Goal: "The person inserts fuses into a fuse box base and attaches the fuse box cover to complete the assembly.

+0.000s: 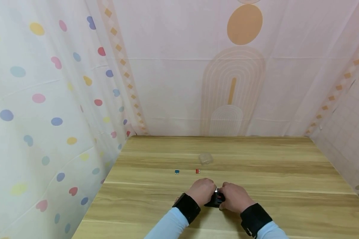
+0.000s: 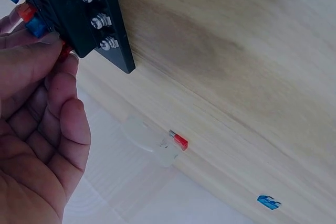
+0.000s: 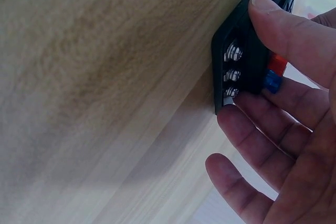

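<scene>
A black fuse block (image 2: 63, 17) with silver screw terminals (image 2: 101, 21) along its side is between my two hands, close over the table. Red and blue blade fuses (image 2: 37, 27) stand in its top. My left hand (image 1: 201, 192) pinches a red blade fuse (image 2: 65, 52) at one end of the block, its blades hidden. On the opposite side, my right hand (image 1: 236, 198) grips the block, thumb on one face and fingertips by the terminals. Beyond the hands lie a loose red blade fuse (image 1: 197, 171) and a loose blue blade fuse (image 1: 177, 172).
A clear plastic cover (image 1: 205, 158) lies on the wooden table (image 1: 272, 166) behind the loose red fuse. Patterned curtains (image 1: 167, 83) hang along the table's back and left side.
</scene>
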The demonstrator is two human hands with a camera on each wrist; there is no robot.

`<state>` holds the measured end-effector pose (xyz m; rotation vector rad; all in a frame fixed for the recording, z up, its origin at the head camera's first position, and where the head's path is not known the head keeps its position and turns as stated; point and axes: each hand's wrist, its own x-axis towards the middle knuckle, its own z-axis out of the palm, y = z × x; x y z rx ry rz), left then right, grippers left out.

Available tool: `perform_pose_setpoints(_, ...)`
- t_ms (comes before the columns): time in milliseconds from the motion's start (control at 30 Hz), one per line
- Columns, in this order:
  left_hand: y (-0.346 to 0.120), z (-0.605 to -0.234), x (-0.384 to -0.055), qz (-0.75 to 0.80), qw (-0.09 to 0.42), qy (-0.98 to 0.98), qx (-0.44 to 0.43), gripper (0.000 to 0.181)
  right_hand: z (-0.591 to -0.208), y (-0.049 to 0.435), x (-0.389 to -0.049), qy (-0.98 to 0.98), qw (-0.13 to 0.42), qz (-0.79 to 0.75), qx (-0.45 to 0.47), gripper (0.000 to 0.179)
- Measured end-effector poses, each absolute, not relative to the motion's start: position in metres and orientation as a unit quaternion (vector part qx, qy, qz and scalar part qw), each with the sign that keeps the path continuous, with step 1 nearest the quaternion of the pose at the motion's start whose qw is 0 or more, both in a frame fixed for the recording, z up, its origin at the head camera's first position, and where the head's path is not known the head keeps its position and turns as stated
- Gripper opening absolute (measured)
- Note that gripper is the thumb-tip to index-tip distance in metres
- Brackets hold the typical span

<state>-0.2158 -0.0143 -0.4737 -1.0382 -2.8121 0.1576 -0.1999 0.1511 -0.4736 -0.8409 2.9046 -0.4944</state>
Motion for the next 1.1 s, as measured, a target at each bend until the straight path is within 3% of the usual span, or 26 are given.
perform_pose_setpoints(1100,-0.0121,-0.4705,-0.2140,0.047,0.058,-0.938,-0.339,0.014,-0.4742,0.1518,-0.2005,0.947,0.033,-0.157,-0.278,0.036)
